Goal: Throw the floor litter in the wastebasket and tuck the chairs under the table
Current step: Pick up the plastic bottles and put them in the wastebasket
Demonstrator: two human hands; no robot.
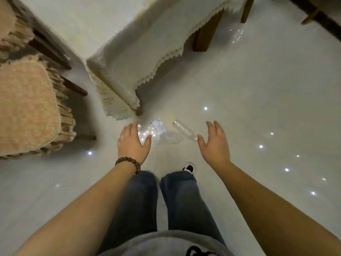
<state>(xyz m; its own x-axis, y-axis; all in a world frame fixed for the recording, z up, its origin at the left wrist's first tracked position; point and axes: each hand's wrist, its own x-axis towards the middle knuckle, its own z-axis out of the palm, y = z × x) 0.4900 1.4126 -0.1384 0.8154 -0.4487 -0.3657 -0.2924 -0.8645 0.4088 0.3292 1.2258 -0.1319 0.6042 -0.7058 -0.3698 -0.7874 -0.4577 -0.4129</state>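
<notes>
Two clear plastic bottles lie on the glossy white floor in front of my feet. One is a crushed bottle, the other an uncrushed bottle lying at a slant with its cap toward my right hand. My left hand, with a bead bracelet at the wrist, hovers open just left of the crushed bottle. Just right of the uncrushed bottle, my right hand is spread open and holds nothing. A chair with a pink fringed cushion stands to the left, pulled out from the table, which wears a cream cloth. No wastebasket is in view.
Another clear plastic piece lies on the floor by a far table leg. A second chair back is at the upper left. More dark wooden furniture legs stand at the top right.
</notes>
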